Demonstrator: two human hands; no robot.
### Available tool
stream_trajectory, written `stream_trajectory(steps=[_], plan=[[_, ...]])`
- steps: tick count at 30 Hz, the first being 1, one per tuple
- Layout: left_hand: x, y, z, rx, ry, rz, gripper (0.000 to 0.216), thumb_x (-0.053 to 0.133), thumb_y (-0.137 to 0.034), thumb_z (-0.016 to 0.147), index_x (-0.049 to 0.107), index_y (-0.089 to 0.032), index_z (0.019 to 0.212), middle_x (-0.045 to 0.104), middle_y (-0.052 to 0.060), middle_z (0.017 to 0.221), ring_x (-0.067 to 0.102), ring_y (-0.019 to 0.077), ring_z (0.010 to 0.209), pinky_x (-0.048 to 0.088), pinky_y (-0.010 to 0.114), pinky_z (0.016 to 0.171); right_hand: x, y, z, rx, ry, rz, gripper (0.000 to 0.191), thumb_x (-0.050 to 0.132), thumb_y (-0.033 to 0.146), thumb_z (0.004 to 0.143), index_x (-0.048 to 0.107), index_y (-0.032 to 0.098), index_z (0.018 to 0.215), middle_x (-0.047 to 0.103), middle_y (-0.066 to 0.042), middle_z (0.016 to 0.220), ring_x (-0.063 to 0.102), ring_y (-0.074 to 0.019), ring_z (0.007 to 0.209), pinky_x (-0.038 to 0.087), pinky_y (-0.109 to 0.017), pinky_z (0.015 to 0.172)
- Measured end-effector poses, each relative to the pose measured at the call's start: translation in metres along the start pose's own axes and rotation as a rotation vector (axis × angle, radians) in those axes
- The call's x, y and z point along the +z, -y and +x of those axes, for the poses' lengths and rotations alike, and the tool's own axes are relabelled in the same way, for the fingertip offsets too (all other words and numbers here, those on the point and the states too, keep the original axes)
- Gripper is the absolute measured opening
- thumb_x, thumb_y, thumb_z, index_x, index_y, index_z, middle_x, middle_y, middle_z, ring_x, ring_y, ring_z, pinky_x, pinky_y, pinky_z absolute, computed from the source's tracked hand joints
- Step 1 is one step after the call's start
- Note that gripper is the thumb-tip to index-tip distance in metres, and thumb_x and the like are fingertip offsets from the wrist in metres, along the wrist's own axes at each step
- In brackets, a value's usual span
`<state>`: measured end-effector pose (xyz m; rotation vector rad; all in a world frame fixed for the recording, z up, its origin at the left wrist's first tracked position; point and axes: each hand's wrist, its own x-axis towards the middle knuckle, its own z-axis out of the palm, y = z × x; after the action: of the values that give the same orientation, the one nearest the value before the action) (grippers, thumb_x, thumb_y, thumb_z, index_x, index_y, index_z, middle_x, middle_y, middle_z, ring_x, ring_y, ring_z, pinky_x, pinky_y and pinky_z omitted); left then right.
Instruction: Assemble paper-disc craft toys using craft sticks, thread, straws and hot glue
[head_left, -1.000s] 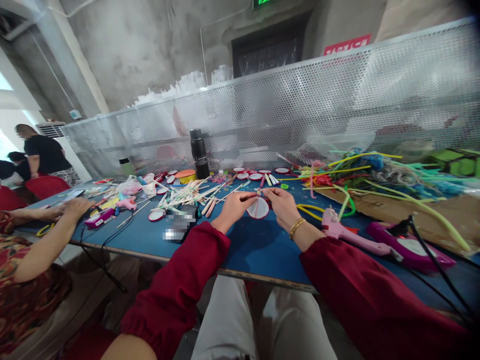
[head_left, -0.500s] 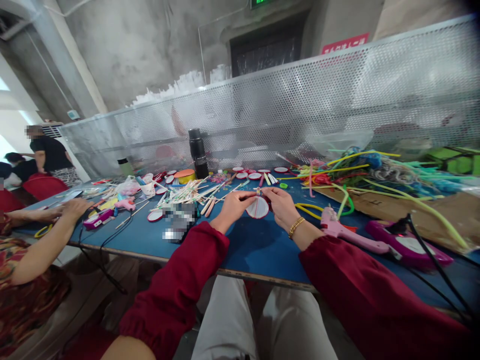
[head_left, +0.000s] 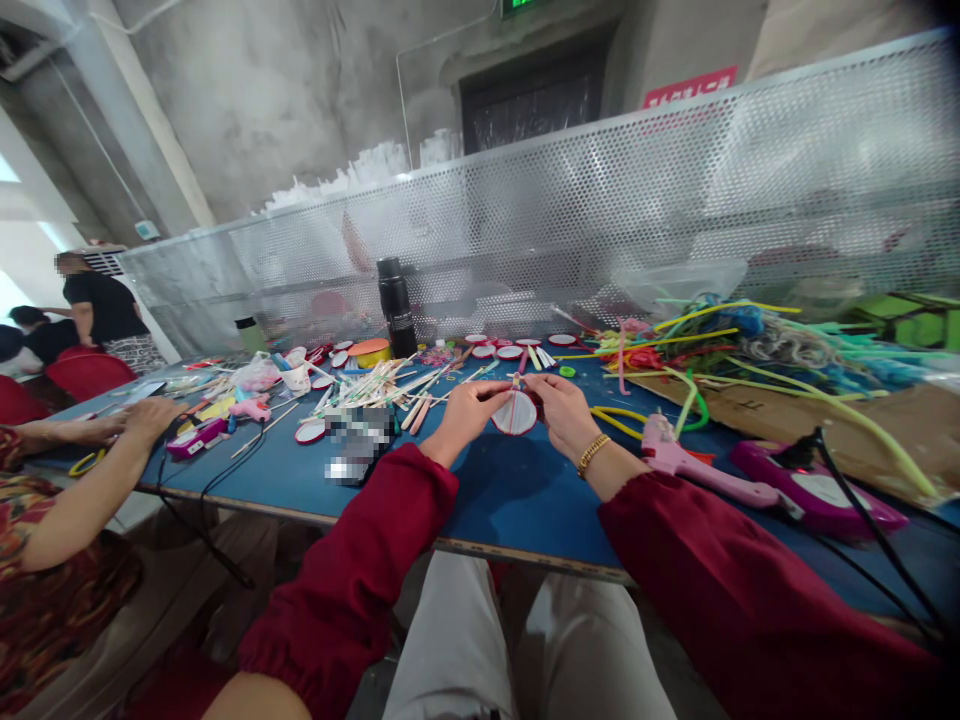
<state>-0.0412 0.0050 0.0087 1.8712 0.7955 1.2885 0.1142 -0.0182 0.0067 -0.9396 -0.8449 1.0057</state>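
Between my two hands, a little above the blue table [head_left: 502, 520], hangs a small round white disc with a red rim [head_left: 514, 414]. A thin reddish line runs down its face. My left hand [head_left: 474, 412] pinches it at the upper left, fingers closed. From the upper right, my right hand [head_left: 561, 408] pinches the same piece, with a gold bracelet [head_left: 592, 456] on that wrist. A small piece with a yellowish part shows at the top of the disc between my fingertips; its kind is too small to tell.
Right of me lie a pink glue gun [head_left: 697, 468], a purple box with a cable [head_left: 817, 492] and pipe cleaners on cardboard [head_left: 847, 425]. Wooden sticks [head_left: 367, 385], a black bottle [head_left: 396, 305] and several red-rimmed discs lie ahead. At left rests a co-worker's arm [head_left: 97, 490].
Both hands stay in nearly the same place, still holding the disc. The thin line on its face shows slightly more clearly now.
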Motion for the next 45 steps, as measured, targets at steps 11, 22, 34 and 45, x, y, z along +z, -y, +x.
stream_trajectory(steps=[11, 22, 34, 45], plan=[[0.0001, -0.0007, -0.0002, -0.005, -0.013, -0.03, 0.024, 0.076, -0.029, 0.083, 0.082, -0.018, 0.104, 0.08, 0.01, 0.107, 0.075, 0.0245, 0.098, 0.057, 0.038, 0.093, -0.0011, -0.0017, 0.0016, -0.004, 0.0, -0.008, 0.039, 0.086, 0.049, 0.056, 0.067, 0.021, 0.074, 0.067, -0.001, 0.066, 0.057, -0.0149, 0.057, 0.046, -0.029, 0.053], [0.0004, -0.0024, -0.0003, -0.024, -0.033, -0.058, 0.025, 0.077, -0.028, 0.082, 0.082, -0.016, 0.104, 0.08, 0.011, 0.109, 0.075, 0.0253, 0.101, 0.056, 0.039, 0.095, -0.0015, -0.0031, 0.0042, 0.003, -0.004, 0.018, 0.031, 0.086, 0.046, 0.059, 0.069, 0.023, 0.071, 0.071, -0.003, 0.069, 0.061, -0.0173, 0.06, 0.05, -0.031, 0.055], [-0.0001, -0.0042, -0.0008, -0.023, -0.011, -0.061, 0.025, 0.078, -0.029, 0.082, 0.082, -0.017, 0.103, 0.08, 0.011, 0.108, 0.074, 0.0247, 0.099, 0.056, 0.04, 0.095, -0.0022, -0.0016, 0.002, -0.022, 0.013, -0.03, 0.043, 0.088, 0.053, 0.054, 0.067, 0.021, 0.074, 0.064, 0.0, 0.063, 0.055, -0.0135, 0.055, 0.045, -0.029, 0.053], [-0.0012, -0.0062, -0.0016, -0.017, -0.024, -0.029, 0.026, 0.077, -0.03, 0.082, 0.082, -0.017, 0.104, 0.08, 0.011, 0.109, 0.074, 0.0251, 0.1, 0.055, 0.039, 0.095, -0.0012, -0.0004, 0.001, -0.025, 0.006, -0.018, 0.043, 0.089, 0.051, 0.054, 0.068, 0.02, 0.075, 0.066, -0.001, 0.064, 0.056, -0.0138, 0.056, 0.046, -0.028, 0.052]])
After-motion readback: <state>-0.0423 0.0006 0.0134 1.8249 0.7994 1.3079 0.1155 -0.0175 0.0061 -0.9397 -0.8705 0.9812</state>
